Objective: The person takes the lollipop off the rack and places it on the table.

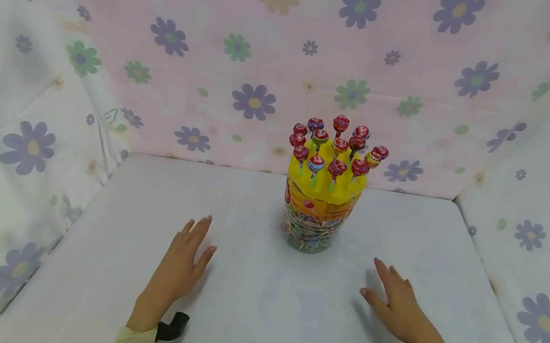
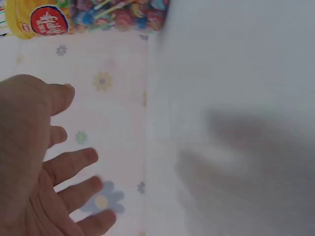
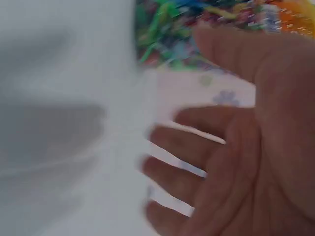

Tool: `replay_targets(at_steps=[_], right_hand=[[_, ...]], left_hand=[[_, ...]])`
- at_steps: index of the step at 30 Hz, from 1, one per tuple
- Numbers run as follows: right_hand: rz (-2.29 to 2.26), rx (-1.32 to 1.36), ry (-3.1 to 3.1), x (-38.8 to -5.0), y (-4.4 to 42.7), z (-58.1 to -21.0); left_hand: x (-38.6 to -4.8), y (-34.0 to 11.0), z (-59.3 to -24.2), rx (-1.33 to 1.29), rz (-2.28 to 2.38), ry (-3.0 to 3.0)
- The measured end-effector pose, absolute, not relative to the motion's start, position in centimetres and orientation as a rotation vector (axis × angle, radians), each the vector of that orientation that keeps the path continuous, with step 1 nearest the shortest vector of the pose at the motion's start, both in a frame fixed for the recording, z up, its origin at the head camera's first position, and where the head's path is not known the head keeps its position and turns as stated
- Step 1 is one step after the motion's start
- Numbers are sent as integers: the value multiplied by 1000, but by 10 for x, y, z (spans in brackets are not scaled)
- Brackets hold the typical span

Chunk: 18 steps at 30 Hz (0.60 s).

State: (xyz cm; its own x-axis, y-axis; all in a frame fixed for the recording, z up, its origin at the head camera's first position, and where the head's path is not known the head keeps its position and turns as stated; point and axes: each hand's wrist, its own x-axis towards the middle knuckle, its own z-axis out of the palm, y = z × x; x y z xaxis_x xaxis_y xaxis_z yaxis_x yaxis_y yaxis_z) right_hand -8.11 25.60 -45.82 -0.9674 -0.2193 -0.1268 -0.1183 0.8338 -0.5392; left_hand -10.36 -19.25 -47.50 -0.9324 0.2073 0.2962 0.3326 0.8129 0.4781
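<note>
A clear jar (image 1: 310, 230) of wrapped lollipops stands upright on the white table, its yellow top (image 1: 327, 186) holding several red-wrapped lollipops (image 1: 340, 145) on sticks. To the jar's left and nearer the camera, my left hand (image 1: 178, 265) is held over the table, fingers spread, holding nothing. My right hand (image 1: 400, 307) is to the jar's right, also with fingers apart and nothing in it. Part of the jar (image 2: 118, 14) shows at the top of the left wrist view. In the right wrist view the jar (image 3: 197, 37) appears behind the thumb; neither hand touches it.
The white table (image 1: 248, 305) reaches back to a pink flowered cloth (image 1: 205, 71). White flowered cloths hang at the left (image 1: 15, 105) and right (image 1: 546, 227) sides. A black wrist mount (image 1: 173, 328) sits under each wrist.
</note>
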Motion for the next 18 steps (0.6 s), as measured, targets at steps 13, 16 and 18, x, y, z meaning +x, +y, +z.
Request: replay_targets(at_steps=[13, 16, 18], right_hand=[[-1147, -444, 2747, -143, 232, -394], [-1290, -439, 2753, -163, 223, -395], [-1396, -462, 2757, -173, 215, -400]], left_hand=[[-189, -156, -417, -633, -1542, -2383], [-205, -143, -396, -625, -1629, -2310], [-212, -133, -383, -628, -1687, -2251]])
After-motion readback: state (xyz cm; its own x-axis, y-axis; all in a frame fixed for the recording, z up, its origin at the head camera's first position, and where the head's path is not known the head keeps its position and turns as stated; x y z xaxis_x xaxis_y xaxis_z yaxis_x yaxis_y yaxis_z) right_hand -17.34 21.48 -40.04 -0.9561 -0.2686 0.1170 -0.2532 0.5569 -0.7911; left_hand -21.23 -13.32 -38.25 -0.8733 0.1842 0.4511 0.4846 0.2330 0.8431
